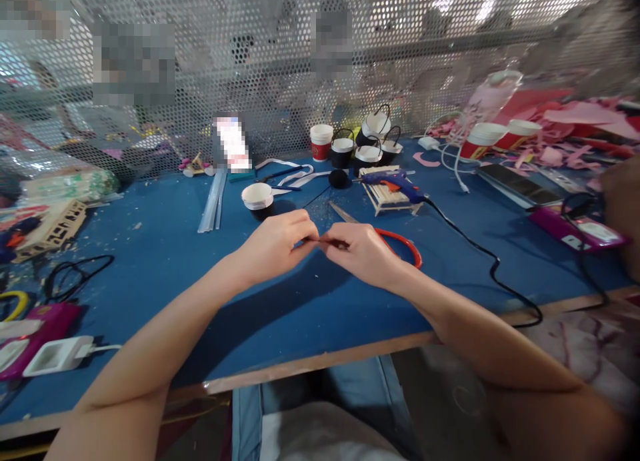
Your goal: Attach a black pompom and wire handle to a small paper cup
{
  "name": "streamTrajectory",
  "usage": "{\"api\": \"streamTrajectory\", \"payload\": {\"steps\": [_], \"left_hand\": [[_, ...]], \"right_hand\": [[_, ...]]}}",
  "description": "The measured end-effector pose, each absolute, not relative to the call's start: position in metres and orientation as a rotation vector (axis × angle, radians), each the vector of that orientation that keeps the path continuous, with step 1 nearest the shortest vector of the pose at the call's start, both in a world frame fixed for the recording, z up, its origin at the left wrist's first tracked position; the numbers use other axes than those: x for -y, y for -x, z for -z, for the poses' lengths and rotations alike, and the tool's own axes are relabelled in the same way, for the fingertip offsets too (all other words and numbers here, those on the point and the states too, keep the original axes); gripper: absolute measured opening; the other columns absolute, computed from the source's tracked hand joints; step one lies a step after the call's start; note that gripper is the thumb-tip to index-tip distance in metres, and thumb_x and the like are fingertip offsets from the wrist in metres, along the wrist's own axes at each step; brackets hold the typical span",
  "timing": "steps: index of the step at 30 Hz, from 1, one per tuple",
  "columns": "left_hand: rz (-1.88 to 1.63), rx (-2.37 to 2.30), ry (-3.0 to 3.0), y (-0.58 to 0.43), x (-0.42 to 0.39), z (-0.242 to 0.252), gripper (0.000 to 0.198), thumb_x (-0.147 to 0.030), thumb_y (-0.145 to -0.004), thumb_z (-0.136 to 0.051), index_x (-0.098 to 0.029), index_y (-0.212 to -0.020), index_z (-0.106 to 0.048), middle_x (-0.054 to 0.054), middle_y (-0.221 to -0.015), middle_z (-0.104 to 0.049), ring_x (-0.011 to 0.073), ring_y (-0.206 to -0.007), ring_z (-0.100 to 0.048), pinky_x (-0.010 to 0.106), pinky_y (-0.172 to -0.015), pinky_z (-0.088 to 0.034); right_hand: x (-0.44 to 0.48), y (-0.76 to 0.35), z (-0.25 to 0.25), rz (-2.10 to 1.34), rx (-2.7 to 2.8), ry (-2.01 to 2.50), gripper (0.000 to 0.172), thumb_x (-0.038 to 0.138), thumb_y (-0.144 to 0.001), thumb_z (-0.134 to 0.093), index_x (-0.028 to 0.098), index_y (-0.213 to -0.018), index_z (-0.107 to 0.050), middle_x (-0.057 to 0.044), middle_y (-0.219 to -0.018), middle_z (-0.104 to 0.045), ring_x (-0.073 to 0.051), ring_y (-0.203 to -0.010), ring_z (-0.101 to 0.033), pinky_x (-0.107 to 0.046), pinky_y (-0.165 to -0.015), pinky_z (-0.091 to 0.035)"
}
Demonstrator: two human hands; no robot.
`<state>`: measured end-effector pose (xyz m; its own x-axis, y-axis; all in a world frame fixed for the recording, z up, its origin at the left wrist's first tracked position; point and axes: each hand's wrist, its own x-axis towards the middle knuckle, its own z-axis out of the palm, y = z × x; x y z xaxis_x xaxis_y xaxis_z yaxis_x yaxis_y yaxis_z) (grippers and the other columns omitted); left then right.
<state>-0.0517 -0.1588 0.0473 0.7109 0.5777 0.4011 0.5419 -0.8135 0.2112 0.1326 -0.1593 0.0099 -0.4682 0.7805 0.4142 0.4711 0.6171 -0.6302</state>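
Note:
My left hand (277, 246) and my right hand (361, 252) meet above the middle of the blue table (165, 268). Both pinch a thin dark strip (320, 240) that runs between their fingertips. Just behind my right hand lie scissors with red handles (400, 242), their blades pointing toward the back left. A paper cup with a black lower half (259, 199) stands a little beyond my left hand.
A blue glue gun (395, 180) rests on a stick rack, its black cord (493, 264) trailing to the front edge. Several black-and-white cup baskets (373, 144) and a red cup (321, 142) stand at the back by a perforated screen. Pink scraps, phones and chargers lie at both sides.

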Motion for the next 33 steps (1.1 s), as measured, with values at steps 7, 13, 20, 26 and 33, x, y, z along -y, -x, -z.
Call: {"api": "streamTrajectory", "payload": {"steps": [7,13,20,26,33], "left_hand": [[-0.737,-0.949,-2.472,0.062,0.143,-0.044,0.013,-0.023,-0.081,-0.054,-0.014,-0.074,-0.061,0.002,-0.072,-0.060,0.0084,-0.063,-0.051,0.020,-0.058,-0.041],[-0.795,-0.940,-2.485,0.057,0.147,-0.040,0.014,-0.023,-0.080,-0.055,-0.013,-0.072,-0.060,0.002,-0.069,-0.058,0.0082,-0.062,-0.051,0.020,-0.057,-0.040],[-0.734,-0.921,-2.777,0.053,0.157,-0.048,0.014,-0.019,-0.083,-0.050,-0.014,-0.075,-0.060,0.003,-0.074,-0.058,0.0108,-0.069,-0.052,0.023,-0.063,-0.041],[-0.736,-0.935,-2.492,0.061,0.144,-0.045,0.013,-0.023,-0.081,-0.054,-0.014,-0.074,-0.062,0.002,-0.073,-0.060,0.0086,-0.064,-0.052,0.021,-0.059,-0.041],[-0.846,-0.942,-2.283,0.059,0.141,-0.035,0.018,-0.030,-0.080,-0.055,-0.013,-0.075,-0.061,0.002,-0.070,-0.060,0.0073,-0.061,-0.050,0.018,-0.054,-0.039]], "right_hand": [[0.163,-0.134,-0.018,-0.860,2.083,0.906,0.015,0.024,-0.079,-0.054,0.015,-0.075,-0.065,-0.002,-0.069,-0.061,-0.010,-0.060,-0.052,-0.022,-0.056,-0.039],[0.156,-0.135,-0.013,-0.960,1.813,1.040,0.020,0.031,-0.078,-0.056,0.014,-0.076,-0.064,-0.001,-0.064,-0.060,-0.009,-0.053,-0.048,-0.022,-0.050,-0.037],[0.159,-0.133,-0.010,-0.538,2.170,0.930,0.015,0.015,-0.078,-0.050,0.014,-0.069,-0.062,-0.001,-0.063,-0.057,-0.009,-0.059,-0.049,-0.022,-0.057,-0.036],[0.163,-0.134,-0.018,-0.800,2.128,0.865,0.013,0.022,-0.080,-0.054,0.015,-0.073,-0.063,-0.001,-0.068,-0.059,-0.009,-0.059,-0.050,-0.022,-0.056,-0.038],[0.158,-0.138,-0.015,-1.197,1.746,0.929,0.020,0.032,-0.082,-0.052,0.014,-0.082,-0.060,0.001,-0.063,-0.052,-0.004,-0.044,-0.038,-0.020,-0.041,-0.030]]}}
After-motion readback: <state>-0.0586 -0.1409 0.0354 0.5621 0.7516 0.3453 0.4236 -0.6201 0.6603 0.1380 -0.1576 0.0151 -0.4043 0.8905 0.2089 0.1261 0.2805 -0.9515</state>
